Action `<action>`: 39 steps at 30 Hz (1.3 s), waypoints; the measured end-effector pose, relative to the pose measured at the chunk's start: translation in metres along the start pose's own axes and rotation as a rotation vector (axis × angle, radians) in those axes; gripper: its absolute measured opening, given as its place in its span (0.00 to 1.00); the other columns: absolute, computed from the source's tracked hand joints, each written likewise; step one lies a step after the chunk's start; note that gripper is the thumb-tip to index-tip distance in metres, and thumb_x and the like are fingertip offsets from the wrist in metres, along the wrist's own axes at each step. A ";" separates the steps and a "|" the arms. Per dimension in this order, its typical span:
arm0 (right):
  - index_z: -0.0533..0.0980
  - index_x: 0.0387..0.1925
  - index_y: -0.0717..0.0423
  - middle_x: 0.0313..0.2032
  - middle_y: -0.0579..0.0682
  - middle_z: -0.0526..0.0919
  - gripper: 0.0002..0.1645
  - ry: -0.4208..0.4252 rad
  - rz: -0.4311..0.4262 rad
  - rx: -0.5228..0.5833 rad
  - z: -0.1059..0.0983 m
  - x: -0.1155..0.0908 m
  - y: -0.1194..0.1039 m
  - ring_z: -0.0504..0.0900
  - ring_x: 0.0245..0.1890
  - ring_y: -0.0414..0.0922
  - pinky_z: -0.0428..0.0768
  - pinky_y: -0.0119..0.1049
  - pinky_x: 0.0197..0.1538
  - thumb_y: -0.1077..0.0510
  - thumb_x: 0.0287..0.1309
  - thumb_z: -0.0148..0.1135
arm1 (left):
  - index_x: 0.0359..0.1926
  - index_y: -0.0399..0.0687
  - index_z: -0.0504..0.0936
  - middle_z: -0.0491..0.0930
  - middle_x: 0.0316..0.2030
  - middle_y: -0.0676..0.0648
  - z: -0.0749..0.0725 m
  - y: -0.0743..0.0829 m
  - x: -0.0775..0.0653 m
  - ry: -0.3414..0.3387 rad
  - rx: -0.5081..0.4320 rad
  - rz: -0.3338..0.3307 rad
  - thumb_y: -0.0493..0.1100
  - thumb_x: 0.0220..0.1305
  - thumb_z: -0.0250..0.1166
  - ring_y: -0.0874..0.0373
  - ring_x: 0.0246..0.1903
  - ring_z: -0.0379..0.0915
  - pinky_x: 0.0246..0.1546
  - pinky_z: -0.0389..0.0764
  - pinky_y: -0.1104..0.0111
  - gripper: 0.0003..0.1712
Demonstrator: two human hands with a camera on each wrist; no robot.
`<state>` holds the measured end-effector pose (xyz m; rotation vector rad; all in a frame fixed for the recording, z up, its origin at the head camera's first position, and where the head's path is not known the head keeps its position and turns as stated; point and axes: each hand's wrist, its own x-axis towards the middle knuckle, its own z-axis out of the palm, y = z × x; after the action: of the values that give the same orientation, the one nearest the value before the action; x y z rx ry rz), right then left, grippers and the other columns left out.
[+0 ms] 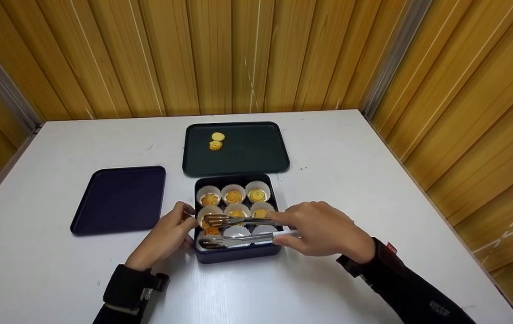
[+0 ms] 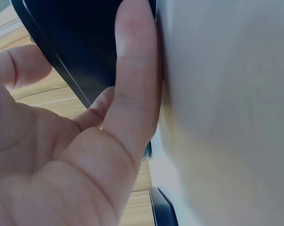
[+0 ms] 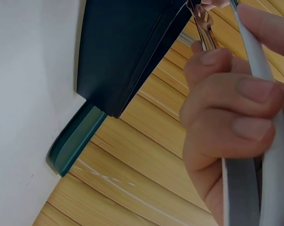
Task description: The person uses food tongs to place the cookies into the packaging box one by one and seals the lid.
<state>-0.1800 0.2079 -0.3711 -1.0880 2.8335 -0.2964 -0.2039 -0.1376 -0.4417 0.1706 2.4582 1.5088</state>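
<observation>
My right hand (image 1: pixel 321 229) grips metal serving tongs (image 1: pixel 256 221) with pale handles, fingers curled around them. Their arms stand apart over the front of a dark blue box (image 1: pixel 238 256). Between the tips, an orange-brown cookie (image 1: pixel 212 231) shows in the front left paper cup. Two other front cups, including the middle paper cup (image 1: pixel 237 231), show no cookie. Swirled cookies fill the back row, such as a yellow cookie (image 1: pixel 256 195) at its right. My left hand (image 1: pixel 164 236) rests against the box's left side, a straight finger (image 2: pixel 135 61) along the wall.
Behind the box lies a dark green tray (image 1: pixel 256 148) bearing a round pale cookie (image 1: pixel 218 136) and a ridged yellow cookie (image 1: pixel 215 146). To the left is a flat dark purple lid or tray (image 1: pixel 121 200). Wood-patterned panels (image 1: pixel 211 58) border the white table (image 1: pixel 350 166).
</observation>
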 end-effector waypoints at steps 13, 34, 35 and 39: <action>0.79 0.69 0.45 0.44 0.47 0.92 0.30 0.000 -0.039 -0.082 -0.001 0.006 -0.006 0.86 0.36 0.38 0.86 0.42 0.39 0.39 0.72 0.65 | 0.59 0.39 0.71 0.79 0.56 0.37 0.000 0.000 0.000 0.003 0.009 -0.003 0.43 0.75 0.55 0.52 0.29 0.83 0.35 0.85 0.61 0.17; 0.78 0.71 0.45 0.49 0.49 0.91 0.32 -0.027 -0.006 -0.056 0.001 0.009 -0.006 0.88 0.38 0.40 0.87 0.43 0.41 0.38 0.72 0.65 | 0.58 0.41 0.71 0.80 0.52 0.39 -0.001 0.000 0.000 0.001 0.018 0.006 0.43 0.75 0.55 0.52 0.29 0.83 0.36 0.83 0.61 0.16; 0.78 0.71 0.45 0.49 0.49 0.91 0.32 -0.027 -0.001 -0.053 0.002 0.009 -0.006 0.88 0.39 0.40 0.87 0.43 0.41 0.38 0.72 0.65 | 0.58 0.41 0.71 0.80 0.52 0.40 -0.001 0.000 0.000 0.001 0.017 0.007 0.43 0.75 0.55 0.52 0.29 0.83 0.36 0.83 0.61 0.16; 0.78 0.71 0.44 0.50 0.48 0.91 0.32 -0.018 0.009 -0.050 0.003 0.008 -0.005 0.89 0.43 0.42 0.88 0.44 0.44 0.37 0.71 0.65 | 0.57 0.41 0.72 0.80 0.50 0.40 0.000 0.000 0.000 0.007 0.023 0.010 0.43 0.74 0.56 0.53 0.29 0.83 0.36 0.83 0.62 0.16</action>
<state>-0.1821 0.1981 -0.3732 -1.0809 2.8434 -0.2147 -0.2037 -0.1381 -0.4414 0.1822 2.4849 1.4882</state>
